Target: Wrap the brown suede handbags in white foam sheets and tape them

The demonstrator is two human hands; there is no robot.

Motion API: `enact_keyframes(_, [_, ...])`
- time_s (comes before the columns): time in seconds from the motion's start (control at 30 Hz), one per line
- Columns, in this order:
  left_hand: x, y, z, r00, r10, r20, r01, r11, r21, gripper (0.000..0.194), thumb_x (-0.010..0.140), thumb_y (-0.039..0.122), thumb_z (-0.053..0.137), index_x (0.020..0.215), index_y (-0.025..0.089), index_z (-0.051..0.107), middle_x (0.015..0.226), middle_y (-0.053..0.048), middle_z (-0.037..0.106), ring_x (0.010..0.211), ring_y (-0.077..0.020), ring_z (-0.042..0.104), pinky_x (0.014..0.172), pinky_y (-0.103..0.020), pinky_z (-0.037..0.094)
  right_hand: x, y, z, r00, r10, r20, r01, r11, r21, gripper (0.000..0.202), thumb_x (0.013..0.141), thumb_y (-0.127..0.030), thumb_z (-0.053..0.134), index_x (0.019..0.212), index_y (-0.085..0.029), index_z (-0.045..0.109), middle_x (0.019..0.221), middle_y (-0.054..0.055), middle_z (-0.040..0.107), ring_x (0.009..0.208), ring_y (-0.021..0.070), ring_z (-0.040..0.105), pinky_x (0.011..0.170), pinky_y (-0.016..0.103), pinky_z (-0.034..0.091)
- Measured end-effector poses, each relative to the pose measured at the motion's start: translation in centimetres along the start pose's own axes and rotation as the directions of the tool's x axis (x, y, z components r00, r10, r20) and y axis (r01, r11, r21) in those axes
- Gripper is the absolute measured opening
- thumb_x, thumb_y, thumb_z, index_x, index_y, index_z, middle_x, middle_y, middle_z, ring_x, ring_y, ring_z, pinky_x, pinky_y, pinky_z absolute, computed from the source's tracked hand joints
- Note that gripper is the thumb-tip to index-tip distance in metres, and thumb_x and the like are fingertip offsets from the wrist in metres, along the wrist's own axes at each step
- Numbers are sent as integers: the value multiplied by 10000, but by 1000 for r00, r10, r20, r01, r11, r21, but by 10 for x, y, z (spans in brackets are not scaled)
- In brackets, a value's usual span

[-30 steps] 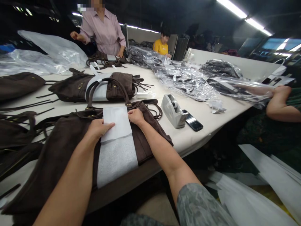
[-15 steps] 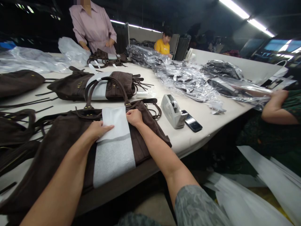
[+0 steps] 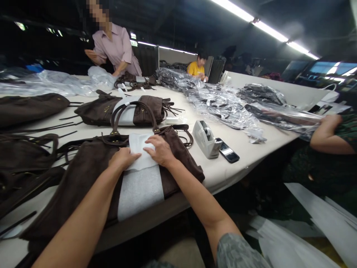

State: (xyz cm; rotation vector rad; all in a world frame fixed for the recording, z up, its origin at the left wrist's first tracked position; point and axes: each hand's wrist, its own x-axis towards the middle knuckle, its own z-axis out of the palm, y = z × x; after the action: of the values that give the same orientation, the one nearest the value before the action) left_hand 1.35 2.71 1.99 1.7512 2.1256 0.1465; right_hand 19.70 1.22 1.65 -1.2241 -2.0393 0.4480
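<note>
A dark brown handbag lies in front of me on the table, its looped handles pointing away. A white paper strip wraps round its middle, with the upper end folded over. My left hand grips the strip's left edge, thumb on top and the other fingers curled, partly hidden. On the upper part of the strip rests my right hand, open, thumb and forefinger apart. To the right of the bag stand a grey tape dispenser and a black phone.
Another brown bag with a paper band lies behind mine; more bags are at left. Plastic-wrapped bags cover the far right. A co-worker's arm reaches in from the right. Two people stand farther back. White sheets lie lower right.
My right hand has moved from the strip's right edge onto its upper face, and its fingers have spread. My left hand still holds the left edge. The view has shifted slightly.
</note>
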Motion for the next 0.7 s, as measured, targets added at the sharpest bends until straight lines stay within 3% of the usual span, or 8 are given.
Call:
enact_keyframes(0.07, [-3,1,-1,1000,9,-3,-9,1000,-1,457,748,551,613,972,164,708,1019,-192,736,992,-359,689,745,-372,520,-8,2,9,972,-66,227,71,997,-10,441,928,-373,647,1314,-161,620,1474,129,514,1404,216,429,1179,336,305])
enact_keyframes(0.13, [-8,3,-1,999,-3,-34,3,1000,2,480,763,568,598,978,153,707,1053,-215,723,1015,-385,678,758,-404,527,-12,6,15,927,-75,366,92,995,-30,523,946,-412,620,1403,-166,553,1568,133,407,1487,234,312,1217,395,239])
enact_keyframes(0.23, [-22,9,1,988,-43,-146,44,999,6,581,791,580,573,1063,76,676,1090,-307,675,1052,-462,639,807,-518,520,-12,9,16,900,-69,429,93,995,-34,556,977,-455,559,1466,-200,487,1617,110,318,1526,232,215,1233,451,183])
enact_keyframes(0.33, [-37,17,5,946,21,-324,-17,1000,15,655,826,437,574,1294,-17,515,1310,-388,522,1293,-515,464,995,-626,414,-10,8,12,892,-49,450,70,997,-32,565,982,-495,533,1476,-226,475,1626,97,296,1533,230,190,1232,465,176])
enact_keyframes(0.43, [-41,16,14,898,227,-376,-229,973,42,576,841,221,488,1401,92,454,1587,-250,287,1512,-383,192,1205,-549,223,-9,6,9,890,-41,454,63,997,-32,599,972,-487,556,1494,-214,449,1629,104,285,1533,237,190,1234,459,170])
enact_keyframes(0.5, [-37,9,23,880,364,-305,-374,927,28,578,812,141,413,1383,155,503,1602,-139,333,1515,-250,245,1235,-400,240,-9,3,7,889,-47,456,63,998,-19,652,964,-472,578,1526,-202,390,1629,109,282,1530,245,199,1234,464,173])
enact_keyframes(0.57, [-30,-3,33,861,454,-230,-471,882,-21,626,784,154,372,1396,145,502,1546,-104,443,1442,-179,397,1202,-300,312,-9,0,3,885,-50,463,61,998,-9,684,968,-463,575,1546,-179,342,1626,116,287,1529,254,202,1232,483,176])
enact_keyframes(0.7, [-18,-25,52,842,496,-213,-527,840,-130,729,759,328,331,1426,62,462,1505,-125,487,1379,-210,488,1190,-312,344,-8,-13,-3,870,0,493,34,998,-60,634,991,-437,537,1532,-164,353,1630,121,269,1534,237,181,1236,497,172])
